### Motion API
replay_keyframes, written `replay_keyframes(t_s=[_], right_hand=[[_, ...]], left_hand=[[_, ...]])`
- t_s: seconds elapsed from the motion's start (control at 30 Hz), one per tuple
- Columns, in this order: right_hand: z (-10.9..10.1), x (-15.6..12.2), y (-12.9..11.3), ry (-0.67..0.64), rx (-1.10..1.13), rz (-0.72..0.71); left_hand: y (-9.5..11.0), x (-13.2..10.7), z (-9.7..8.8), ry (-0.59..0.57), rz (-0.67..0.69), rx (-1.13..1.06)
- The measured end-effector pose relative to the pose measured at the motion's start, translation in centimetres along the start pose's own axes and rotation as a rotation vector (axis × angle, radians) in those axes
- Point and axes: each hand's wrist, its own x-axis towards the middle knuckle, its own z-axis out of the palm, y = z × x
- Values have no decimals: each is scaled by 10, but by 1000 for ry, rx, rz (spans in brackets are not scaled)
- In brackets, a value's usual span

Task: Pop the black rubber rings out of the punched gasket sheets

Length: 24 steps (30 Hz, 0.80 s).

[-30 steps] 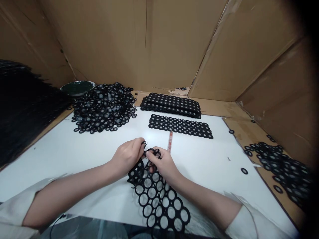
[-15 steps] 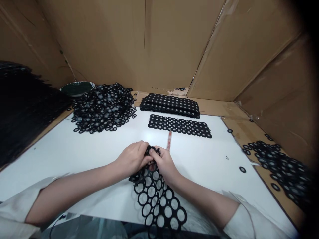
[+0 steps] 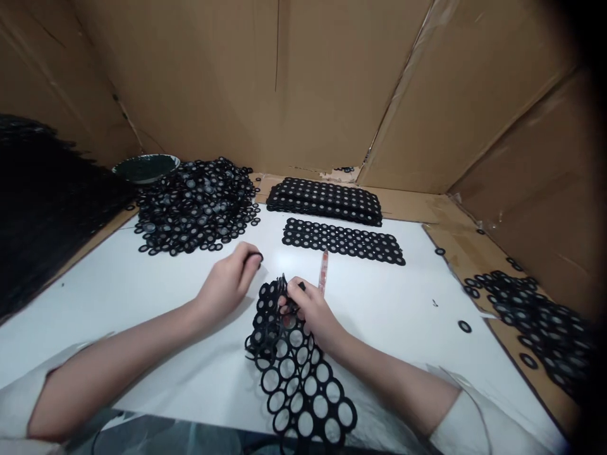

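My left hand [image 3: 225,281] is raised left of centre over the white board, its fingers closed in a pinch on a small black ring [image 3: 259,256]. Between the fingers and thumb of my right hand [image 3: 313,309] is gripped a floppy black sheet of joined rings [image 3: 303,395]. The sheet is bunched and folded at the grip, and its lower end hangs toward me over the front edge. Part of the fold is hidden by my right fingers. Just beyond that hand lies a slim clear tube with red marks [image 3: 323,272].
A large heap of loose black rings [image 3: 199,205] lies at back left, beside a bowl [image 3: 146,168]. A flat ring sheet [image 3: 344,241] lies before a stack of sheets [image 3: 327,197]. More rings [image 3: 531,313] are scattered at right. Cardboard walls [image 3: 332,95] enclose the board [image 3: 190,373].
My left hand has come away from the sheet, up and to the left, with a ring pinched in it. My right hand stays on the sheet, whose left folded part has spread open.
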Motion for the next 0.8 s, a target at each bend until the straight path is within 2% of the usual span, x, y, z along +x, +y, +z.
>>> replay_keyframes(t_s=[0.07,0.13,0.23,0.33,0.5,0.67,0.73,0.8], right_hand=[[0,1,2,-4,-56,-60],[0,1,3,-8,-67,-89],[1,1,5,-1,-43,-62],[1,2,4,21,-11,-14],[1,4,4,-13,31,-23],[3,3,3,-1,43,12],[4,2,3,18,5,3],[5,1,3,8,-30,-11]], left_hand=[[3,-9,7,-71,107,29],[6,-15,13,-65,176,68],[7,-18,16,-33,232,119],[7,-18,18,-36,224,173],[9,-18,24,-134,209,198],[15,-18,33,-230,292,244],[18,-16,33,-283,301,266],[20,-14,31,-391,253,186]])
